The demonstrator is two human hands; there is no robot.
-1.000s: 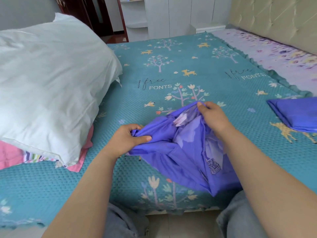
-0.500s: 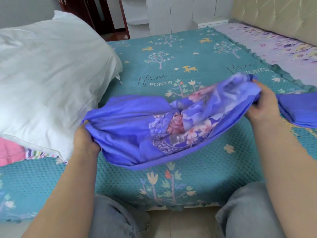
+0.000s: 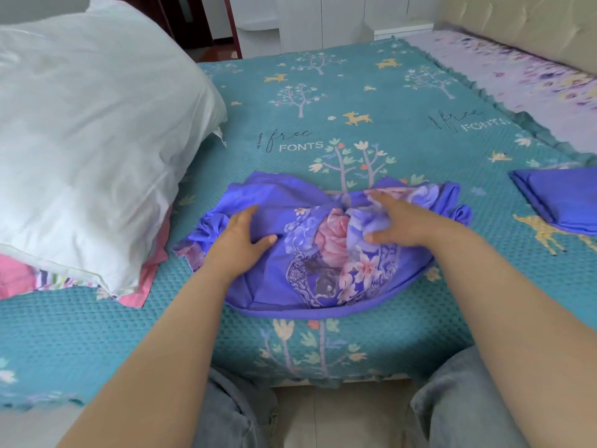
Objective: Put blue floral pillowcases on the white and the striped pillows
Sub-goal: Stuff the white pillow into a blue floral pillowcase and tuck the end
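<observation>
A blue floral pillowcase lies crumpled on the bed near its front edge. My left hand rests on its plain blue left part, fingers fairly straight and thumb spread. A bunch of the flowered fabric sits between the thumb and fingers of my right hand, which holds it. The white pillow lies at the left, on top of the striped pillow, of which only a striped edge and pink trim show. A second blue pillowcase lies folded at the right edge.
The bed carries a teal cover printed with trees and deer. A lilac floral sheet and a padded headboard are at the far right. White cabinets stand beyond the bed. My knees are against the bed's front edge.
Half a second ago both hands held the pillowcase stretched wide above the bed. It now lies bunched on the cover, and both hands have moved inward onto it.
</observation>
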